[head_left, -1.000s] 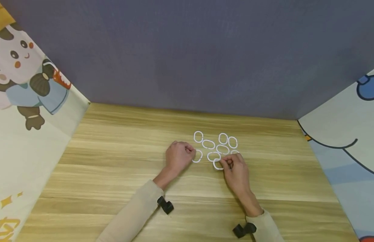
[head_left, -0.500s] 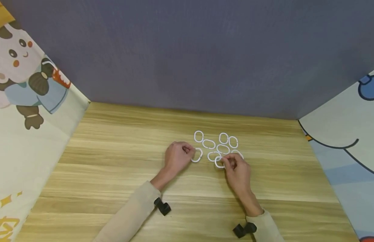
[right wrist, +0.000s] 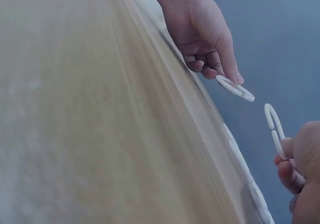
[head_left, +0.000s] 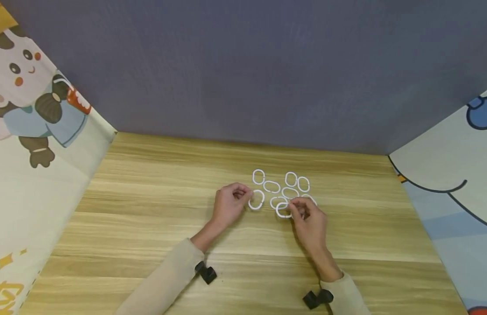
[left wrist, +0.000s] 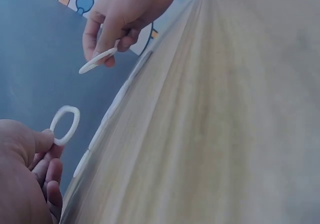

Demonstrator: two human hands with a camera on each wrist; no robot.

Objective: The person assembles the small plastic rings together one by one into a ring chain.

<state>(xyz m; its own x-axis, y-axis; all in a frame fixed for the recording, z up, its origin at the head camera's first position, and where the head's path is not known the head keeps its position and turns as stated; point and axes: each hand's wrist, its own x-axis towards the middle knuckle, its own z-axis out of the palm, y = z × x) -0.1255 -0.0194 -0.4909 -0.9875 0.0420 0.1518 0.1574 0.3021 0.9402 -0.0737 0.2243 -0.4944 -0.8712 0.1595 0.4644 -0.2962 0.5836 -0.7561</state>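
Observation:
My left hand [head_left: 228, 204] pinches a white oval link [left wrist: 76, 123] between thumb and fingertips. My right hand [head_left: 312, 225] pinches a second white oval link [right wrist: 270, 116], which has a small gap in its side. Both wrist views show the two held links raised off the table and apart from each other. In the head view, the right-hand link overlaps a link [head_left: 271, 204] lying behind it. Several more white oval links, such as this one [head_left: 253, 176], lie flat beyond my hands. The right hand partly hides one link [head_left: 314, 201].
The loose links lie on a wood-grain table [head_left: 149, 218]. A dark grey wall [head_left: 243, 74] stands along the back edge, with cartoon-printed panels [head_left: 70, 175] at both sides. Black wrist devices [head_left: 206, 273] sit on both cuffs.
My left hand has lifted its link and turned it more fully into view, while the left forearm moved slightly left. My right hand has raised its link a little and shifted slightly.

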